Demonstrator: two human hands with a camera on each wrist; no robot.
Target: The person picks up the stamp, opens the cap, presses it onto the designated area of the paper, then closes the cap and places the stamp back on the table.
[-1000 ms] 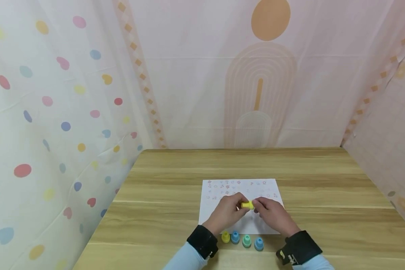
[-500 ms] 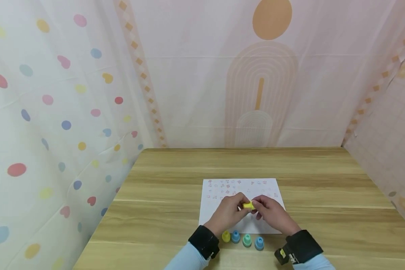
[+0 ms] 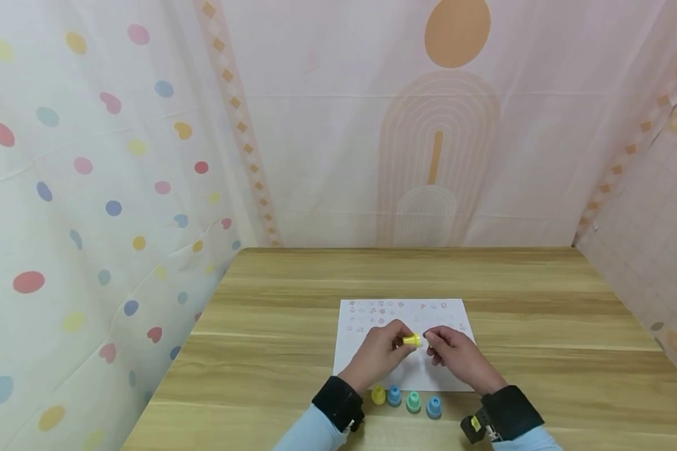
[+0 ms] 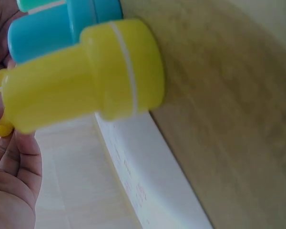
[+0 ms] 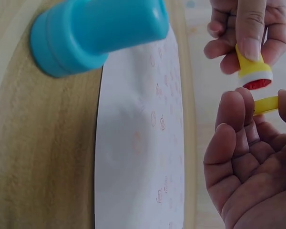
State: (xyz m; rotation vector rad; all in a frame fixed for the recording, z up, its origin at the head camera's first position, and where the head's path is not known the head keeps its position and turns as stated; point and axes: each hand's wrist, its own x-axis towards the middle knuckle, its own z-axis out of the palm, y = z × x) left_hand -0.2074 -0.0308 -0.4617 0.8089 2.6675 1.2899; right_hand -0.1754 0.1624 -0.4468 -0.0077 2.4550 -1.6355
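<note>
Above the sheet of paper (image 3: 417, 376), my left hand (image 3: 375, 354) pinches a small yellow stamp (image 3: 410, 339) by its narrow handle. The stamp's red printing face inside a white rim shows in the right wrist view, pointing at my right hand (image 3: 459, 357). That hand pinches a yellow cap (image 5: 266, 105) between thumb and fingers, a short gap away from the stamp. Small red and bluish printed marks fill the paper's upper part. In the left wrist view, only part of the stamp in hand shows, behind a standing yellow stamp.
A yellow stamp (image 3: 378, 395), a blue stamp (image 3: 393, 395), a green stamp (image 3: 413, 402) and another blue stamp (image 3: 434, 408) stand capped in a row at the paper's near edge. The wooden table (image 3: 259, 326) meets a patterned curtain (image 3: 327, 156) behind.
The cap has come off the yellow stamp. My right hand has drawn slightly rightward with it, and my left hand keeps its hold on the stamp. The standing stamps have not moved.
</note>
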